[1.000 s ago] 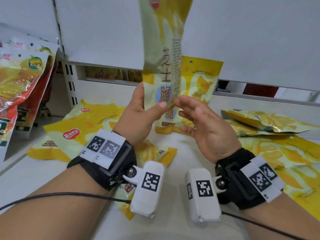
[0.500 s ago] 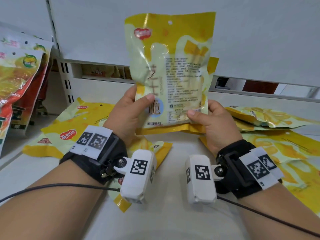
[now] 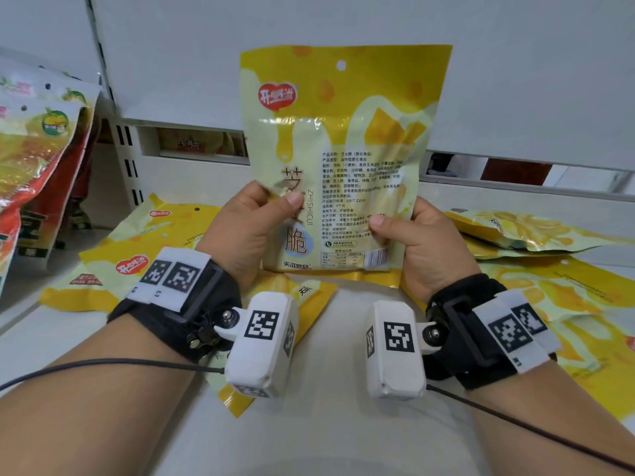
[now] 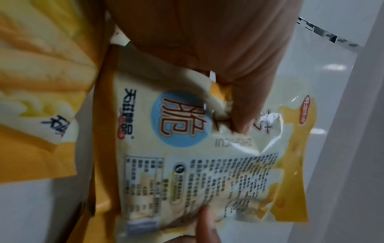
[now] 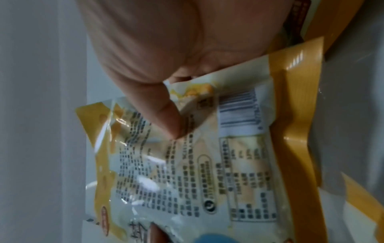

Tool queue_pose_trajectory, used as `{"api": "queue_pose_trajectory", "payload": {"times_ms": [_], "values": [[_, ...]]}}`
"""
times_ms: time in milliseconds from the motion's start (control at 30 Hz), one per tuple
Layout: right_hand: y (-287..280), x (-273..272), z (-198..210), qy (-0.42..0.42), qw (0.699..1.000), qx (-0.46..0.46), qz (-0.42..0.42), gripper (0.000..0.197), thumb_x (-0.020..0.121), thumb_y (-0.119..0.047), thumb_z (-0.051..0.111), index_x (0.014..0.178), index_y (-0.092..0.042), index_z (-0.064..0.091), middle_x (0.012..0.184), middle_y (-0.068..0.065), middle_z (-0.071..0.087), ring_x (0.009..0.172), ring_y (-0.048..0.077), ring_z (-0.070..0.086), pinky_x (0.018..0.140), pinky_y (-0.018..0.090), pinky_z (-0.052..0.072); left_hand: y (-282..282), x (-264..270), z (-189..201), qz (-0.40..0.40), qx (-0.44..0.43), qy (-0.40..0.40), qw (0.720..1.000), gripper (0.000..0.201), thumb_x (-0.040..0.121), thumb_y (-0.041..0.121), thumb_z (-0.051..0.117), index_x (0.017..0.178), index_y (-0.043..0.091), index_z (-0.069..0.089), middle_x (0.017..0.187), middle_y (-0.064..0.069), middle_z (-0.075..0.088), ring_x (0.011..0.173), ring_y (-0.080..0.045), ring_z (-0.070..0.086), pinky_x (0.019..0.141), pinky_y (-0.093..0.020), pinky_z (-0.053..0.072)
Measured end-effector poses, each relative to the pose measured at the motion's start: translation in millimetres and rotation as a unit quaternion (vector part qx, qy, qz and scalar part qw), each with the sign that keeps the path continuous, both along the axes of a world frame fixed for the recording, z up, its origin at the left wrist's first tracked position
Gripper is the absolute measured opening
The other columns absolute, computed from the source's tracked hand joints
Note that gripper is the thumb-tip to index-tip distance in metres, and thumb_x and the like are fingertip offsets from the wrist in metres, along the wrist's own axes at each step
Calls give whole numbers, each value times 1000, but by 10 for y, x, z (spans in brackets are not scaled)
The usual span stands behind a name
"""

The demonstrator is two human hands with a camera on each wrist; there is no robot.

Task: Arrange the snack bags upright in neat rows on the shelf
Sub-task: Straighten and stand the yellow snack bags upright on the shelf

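A yellow and cream snack bag (image 3: 343, 139) stands upright in the air in front of the white back panel, its printed back side towards me. My left hand (image 3: 254, 225) grips its lower left edge, thumb on the print. My right hand (image 3: 412, 235) grips the lower right edge the same way. In the left wrist view the thumb (image 4: 247, 105) presses the crinkled snack bag (image 4: 187, 164). In the right wrist view the thumb (image 5: 164, 118) lies on the snack bag (image 5: 197, 172) beside the barcode. Several more yellow bags lie flat on the shelf (image 3: 326, 424).
Flat yellow bags lie at the left (image 3: 137, 255) and in a pile at the right (image 3: 556, 269). Orange and red fruit bags (image 3: 31, 159) lean upright at the far left. A slotted shelf upright (image 3: 127, 166) stands behind them.
The bag has turned from edge-on to facing me flat. My right hand, open beside it a second ago, has taken hold of its right edge. The bag now sits a little lower.
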State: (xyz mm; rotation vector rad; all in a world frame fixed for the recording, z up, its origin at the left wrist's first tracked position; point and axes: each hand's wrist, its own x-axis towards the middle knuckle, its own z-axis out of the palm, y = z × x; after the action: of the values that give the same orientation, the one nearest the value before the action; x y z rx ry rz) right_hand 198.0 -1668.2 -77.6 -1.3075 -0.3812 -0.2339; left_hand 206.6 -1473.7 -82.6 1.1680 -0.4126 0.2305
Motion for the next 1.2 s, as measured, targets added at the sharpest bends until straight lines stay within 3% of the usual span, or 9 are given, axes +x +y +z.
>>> {"api": "queue_pose_trajectory", "payload": {"times_ms": [200,300,533,733,833,933,1000,1133,1200], "values": [[-23,-63,116,-23,998,61,-14,35,64,-15,70,96,-5,62,102,18,68,98,33,65,92,53,50,-11,-30,-2,11,47,-6,999,32,64,12,69,95,13,67,89,-4,73,85,-21,66,82,-35,56],[-32,-57,129,-25,997,74,-27,29,62,-14,68,89,-4,64,89,10,72,88,27,68,90,48,52,-16,-21,11,9,59,-28,998,39,64,-1,71,100,14,65,92,-1,74,88,-16,68,79,-27,55],[-36,-44,143,-15,996,90,-11,34,71,-37,66,92,-11,72,102,11,72,103,25,66,100,47,45,-27,14,182,85,45,-24,995,15,86,25,61,76,23,73,77,5,72,69,-7,66,58,-16,48],[-38,-59,156,-18,995,23,-96,30,94,-34,51,102,-13,70,105,6,72,105,21,66,101,47,45,-93,1,261,175,90,-2,980,1,90,21,61,92,21,61,77,11,69,65,3,62,53,-10,45],[-54,-76,160,-12,992,19,-124,32,95,-36,49,105,-14,70,103,2,73,103,19,66,95,37,50,-84,-16,295,245,118,12,962,44,75,30,75,110,29,49,97,5,55,81,-7,54,64,-21,39],[-55,-76,155,4,992,18,-126,28,94,-39,50,100,-21,70,101,0,73,101,18,67,96,40,50,-107,-137,363,229,169,9,959,40,69,37,74,103,34,54,86,9,53,77,-8,51,69,-26,38],[-23,-78,142,5,996,31,-78,24,91,-42,53,95,-25,70,101,0,73,99,20,68,94,46,50,-170,-241,379,154,237,31,959,44,72,44,74,110,35,55,95,10,60,89,-8,58,78,-29,42],[90,-126,118,-12,997,29,72,50,69,-70,49,96,-35,72,102,-3,73,92,15,70,69,35,57,-296,-408,329,117,353,59,927,109,47,72,69,142,39,27,121,10,52,106,-7,58,86,-30,48],[139,-145,97,-1,994,17,105,57,67,-76,40,94,-38,73,104,-7,73,93,12,68,70,29,55,-332,-480,306,154,375,54,913,103,59,64,74,144,38,22,120,9,50,104,-6,58,81,-27,49]]}}
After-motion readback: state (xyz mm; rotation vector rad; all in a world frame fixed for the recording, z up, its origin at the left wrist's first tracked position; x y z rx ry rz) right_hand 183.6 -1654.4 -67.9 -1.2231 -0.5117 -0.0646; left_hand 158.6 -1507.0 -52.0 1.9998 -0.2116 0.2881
